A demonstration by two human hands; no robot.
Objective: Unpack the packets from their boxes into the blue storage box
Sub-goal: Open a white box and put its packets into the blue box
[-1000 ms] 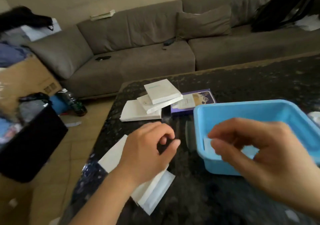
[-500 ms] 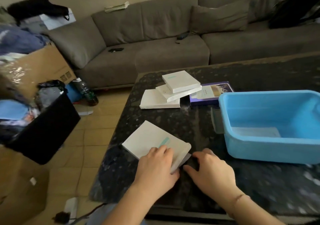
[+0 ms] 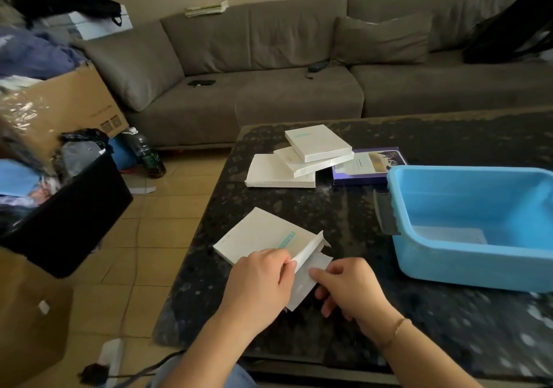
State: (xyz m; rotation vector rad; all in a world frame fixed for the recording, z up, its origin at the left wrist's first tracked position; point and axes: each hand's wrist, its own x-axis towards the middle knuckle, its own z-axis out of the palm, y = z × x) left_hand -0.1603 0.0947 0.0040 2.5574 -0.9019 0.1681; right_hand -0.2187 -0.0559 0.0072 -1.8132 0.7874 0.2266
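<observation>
A flat white box (image 3: 263, 236) with a teal stripe lies near the front left of the dark table. Its end flap stands open. My left hand (image 3: 257, 280) holds the box at that open end, thumb on the flap. My right hand (image 3: 347, 290) pinches a white packet (image 3: 302, 286) that sticks out of the box. The blue storage box (image 3: 466, 262) stands to the right, with one pale packet (image 3: 449, 235) flat on its bottom. Three more white boxes (image 3: 302, 160) are stacked at the table's far side, beside a purple box (image 3: 368, 166).
The dark stone table (image 3: 359, 205) ends at its left edge near the open box. A grey sofa (image 3: 269, 67) runs behind it. On the floor to the left stand a black bin (image 3: 68, 220), cardboard boxes (image 3: 68, 103) and a bottle (image 3: 148, 154).
My right hand left the blue storage box and came down to the white box. The flap now stands open and the packet has slid partly out. The view shifted left.
</observation>
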